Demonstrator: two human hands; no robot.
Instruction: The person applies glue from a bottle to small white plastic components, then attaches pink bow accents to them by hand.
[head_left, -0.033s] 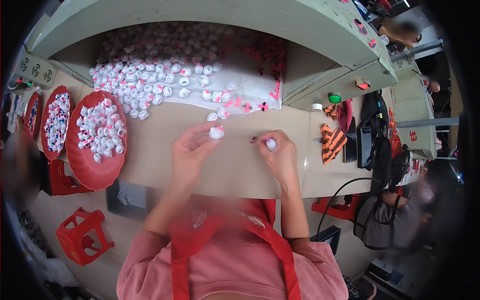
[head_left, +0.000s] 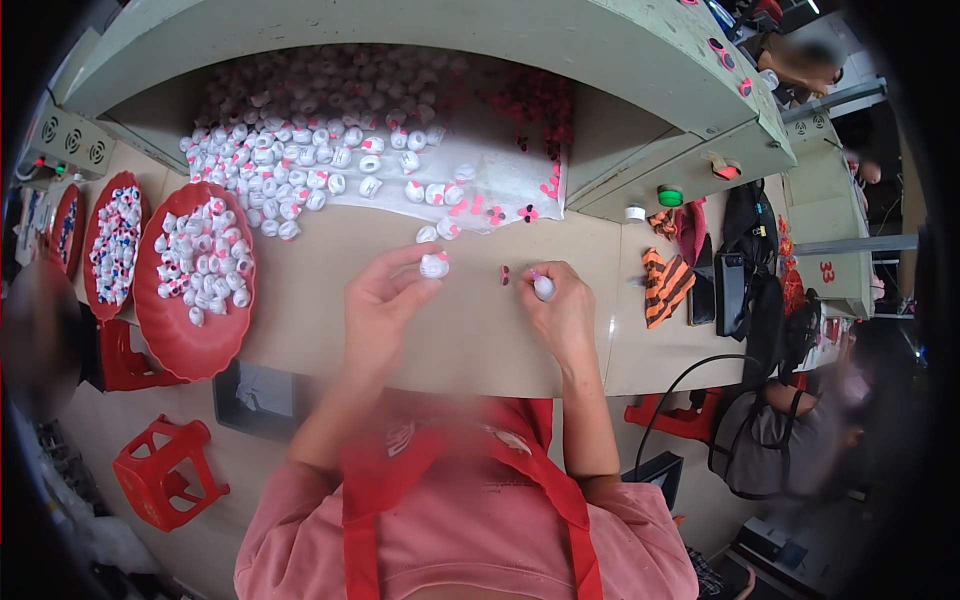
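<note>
Between the thumb and fingers of my left hand [head_left: 385,298] is a small round white piece [head_left: 434,266] with a pink spot on top. My right hand [head_left: 562,318] is closed around a small white bottle [head_left: 544,288] with a purple tip. Just left of its fingertips, a tiny pink-and-black piece [head_left: 504,275] lies on the tan tabletop [head_left: 450,340]. Beyond my left hand, two more white pieces [head_left: 448,230] sit at the edge of a white sheet [head_left: 400,203]. Several pink-and-black pieces [head_left: 527,213] are on the sheet's right part.
Many white pieces [head_left: 270,180] cover the sheet under a pale green shelf [head_left: 420,28]. Red scalloped trays [head_left: 190,352] of small parts stand at the left. At the right are an orange-and-black striped cloth [head_left: 665,286] and a phone [head_left: 731,290]. A red stool [head_left: 165,470] is on the floor.
The tiny pink-and-black piece, earlier at my right fingertips, now lies apart from them. My right hand has shifted slightly right; my left hand is almost unmoved.
</note>
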